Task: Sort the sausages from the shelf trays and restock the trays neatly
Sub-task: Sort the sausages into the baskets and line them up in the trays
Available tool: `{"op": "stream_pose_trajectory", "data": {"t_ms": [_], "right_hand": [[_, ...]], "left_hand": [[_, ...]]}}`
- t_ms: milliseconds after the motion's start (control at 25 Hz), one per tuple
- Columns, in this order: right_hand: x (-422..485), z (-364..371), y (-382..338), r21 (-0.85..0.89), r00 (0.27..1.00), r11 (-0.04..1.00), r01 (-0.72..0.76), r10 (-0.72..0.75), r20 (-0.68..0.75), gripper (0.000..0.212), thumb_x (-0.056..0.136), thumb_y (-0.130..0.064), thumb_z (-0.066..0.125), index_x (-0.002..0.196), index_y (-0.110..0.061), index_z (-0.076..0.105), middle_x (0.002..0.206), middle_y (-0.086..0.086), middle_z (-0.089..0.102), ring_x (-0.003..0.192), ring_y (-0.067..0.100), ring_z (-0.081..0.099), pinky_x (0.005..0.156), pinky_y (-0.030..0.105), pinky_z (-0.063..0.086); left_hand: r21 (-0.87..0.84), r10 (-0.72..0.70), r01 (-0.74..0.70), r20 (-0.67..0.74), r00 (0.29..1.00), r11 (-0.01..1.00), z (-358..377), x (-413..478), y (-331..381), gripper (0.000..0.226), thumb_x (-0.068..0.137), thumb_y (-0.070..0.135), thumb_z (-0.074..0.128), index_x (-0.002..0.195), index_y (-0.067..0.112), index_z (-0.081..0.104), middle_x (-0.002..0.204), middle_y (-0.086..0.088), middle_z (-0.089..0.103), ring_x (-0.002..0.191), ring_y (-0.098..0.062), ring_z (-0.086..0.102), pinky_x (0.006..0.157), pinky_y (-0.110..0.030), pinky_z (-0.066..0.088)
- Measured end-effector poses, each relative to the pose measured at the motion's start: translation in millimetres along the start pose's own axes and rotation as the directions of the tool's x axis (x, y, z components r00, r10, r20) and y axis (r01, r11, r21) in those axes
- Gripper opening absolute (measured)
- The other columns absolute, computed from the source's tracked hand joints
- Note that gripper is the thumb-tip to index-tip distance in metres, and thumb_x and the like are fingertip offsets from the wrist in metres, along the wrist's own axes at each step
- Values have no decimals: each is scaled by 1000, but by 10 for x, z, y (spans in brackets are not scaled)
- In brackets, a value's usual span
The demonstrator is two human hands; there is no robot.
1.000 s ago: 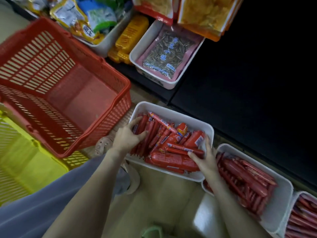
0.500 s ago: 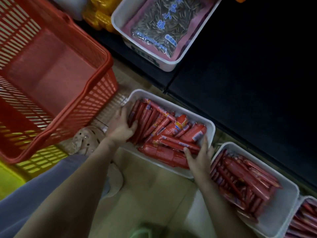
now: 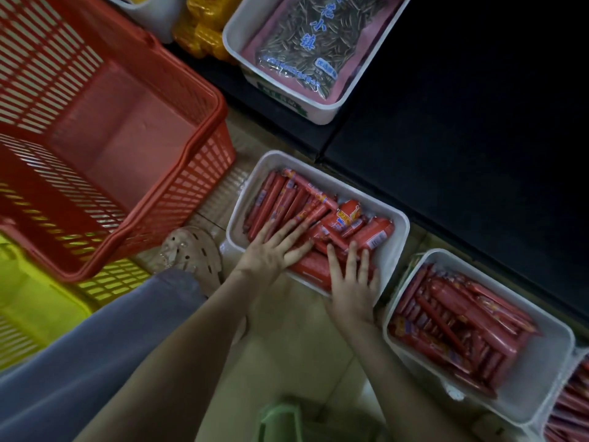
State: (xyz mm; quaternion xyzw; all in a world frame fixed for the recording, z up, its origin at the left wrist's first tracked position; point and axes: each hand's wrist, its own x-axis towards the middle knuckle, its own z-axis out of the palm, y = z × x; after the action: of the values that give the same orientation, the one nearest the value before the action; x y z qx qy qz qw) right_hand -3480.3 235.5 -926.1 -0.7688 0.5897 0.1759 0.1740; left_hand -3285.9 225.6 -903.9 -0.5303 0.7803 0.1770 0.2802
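A white tray [image 3: 402, 229] on the floor holds red-wrapped sausages [image 3: 287, 199], thin ones at its left and thicker ones at its right. My left hand [image 3: 275, 252] lies flat with spread fingers on the sausages at the tray's near left. My right hand [image 3: 352, 282] rests with straight fingers over the tray's near edge, on the thick sausages. A second white tray [image 3: 541, 374] of thin sausages sits to the right. The corner of a third tray [image 3: 570, 406] of sausages shows at the far right.
A red basket [image 3: 191, 148] stands at the left, over a yellow one [image 3: 38, 307]. On the dark shelf behind sit a tray of sunflower seeds [image 3: 322, 110] and yellow packs [image 3: 204, 33]. My foot in a beige clog [image 3: 191, 250] is beside the tray.
Both hands have moved from the tray's two ends onto the sausages near its front edge and now lie flat. The view has tilted down and closer.
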Motion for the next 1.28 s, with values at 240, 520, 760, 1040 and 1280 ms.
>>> {"op": "stream_pose_trajectory", "data": {"t_ms": [240, 520, 760, 1040, 1280], "right_hand": [[50, -242, -46, 43, 978, 998, 39, -47, 203, 109, 81, -60, 60, 145, -36, -26, 154, 0, -26, 145, 32, -16, 114, 58, 1], [-307, -1263, 4, 394, 995, 918, 48, -79, 63, 66, 89, -19, 55, 148, -17, 25, 150, 7, 29, 139, 27, 28, 112, 35, 28], [-1049, -2512, -477, 470, 957, 849, 243, -131, -258, 43, 91, -10, 49, 134, -11, 47, 131, 10, 49, 119, 27, 51, 95, 32, 41], [-2012, -3755, -1025, 307, 772, 768, 562, -355, -527, 38, 90, -6, 54, 127, -9, 54, 121, 11, 55, 106, 24, 58, 89, 21, 38], [-2315, -4376, -1064, 72, 716, 806, 588, -476, -511, 39, 93, -14, 54, 132, -15, 51, 129, 6, 53, 117, 20, 53, 96, 26, 38]], "left_hand": [[-206, -191, 208, 101, 976, 956, -358, -74, 123, 81, 96, 36, 46, 151, 24, -13, 159, -9, -18, 147, -23, -10, 118, -47, -4], [-531, -397, 293, -90, 913, 795, -1291, -601, 424, 69, 94, 26, 45, 152, 12, 10, 159, -14, 12, 146, -25, 12, 119, -38, 6], [-709, -544, 172, -339, 767, 684, -2098, -1779, 359, 56, 92, 26, 48, 143, 9, 33, 143, -14, 40, 127, -33, 43, 103, -40, 34], [-750, -639, -4, -566, 521, 662, -2649, -3250, 131, 37, 94, 28, 49, 128, 13, 48, 123, -14, 55, 112, -37, 55, 87, -43, 46], [-724, -637, -78, -648, 418, 685, -2689, -4033, -97, 31, 95, 26, 50, 124, 16, 56, 120, -10, 59, 109, -29, 56, 86, -36, 45]]}}
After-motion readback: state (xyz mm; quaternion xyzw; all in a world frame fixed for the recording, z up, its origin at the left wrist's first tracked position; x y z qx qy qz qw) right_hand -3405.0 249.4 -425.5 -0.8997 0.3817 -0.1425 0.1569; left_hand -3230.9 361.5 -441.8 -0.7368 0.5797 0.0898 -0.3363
